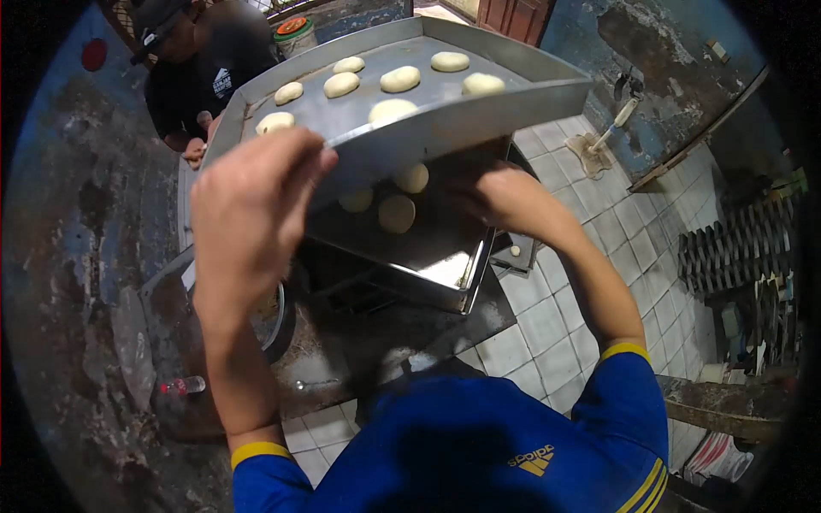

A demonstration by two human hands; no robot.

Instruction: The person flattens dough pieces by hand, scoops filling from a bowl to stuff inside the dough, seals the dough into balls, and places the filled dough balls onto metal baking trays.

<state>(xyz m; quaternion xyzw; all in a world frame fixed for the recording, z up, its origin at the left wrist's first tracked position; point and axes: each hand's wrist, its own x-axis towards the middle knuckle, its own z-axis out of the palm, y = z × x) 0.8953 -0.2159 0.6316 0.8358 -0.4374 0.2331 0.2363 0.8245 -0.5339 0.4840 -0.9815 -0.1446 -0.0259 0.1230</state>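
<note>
My left hand (256, 197) is closed on the near rim of a raised metal baking tray (462, 124), at its left side. Several pale dough pieces (400, 79) are spread over that tray. Beneath it sits a second tray (402, 256), carrying more round dough pieces (397, 214) in the shade. My right hand (500, 195) reaches in over the lower tray, under the raised one. Its fingers are dark and blurred, so what they touch, if anything, cannot be made out. The upper tray hides the far part of the lower tray.
Across the work surface a person (184, 77) in a black shirt is beside the upper tray. A small bottle (182, 386), a spoon (316, 383) and a metal bowl (278, 321) lie to my left. A bucket (295, 36) stands behind. Dark slatted racks (735, 252) stand at right.
</note>
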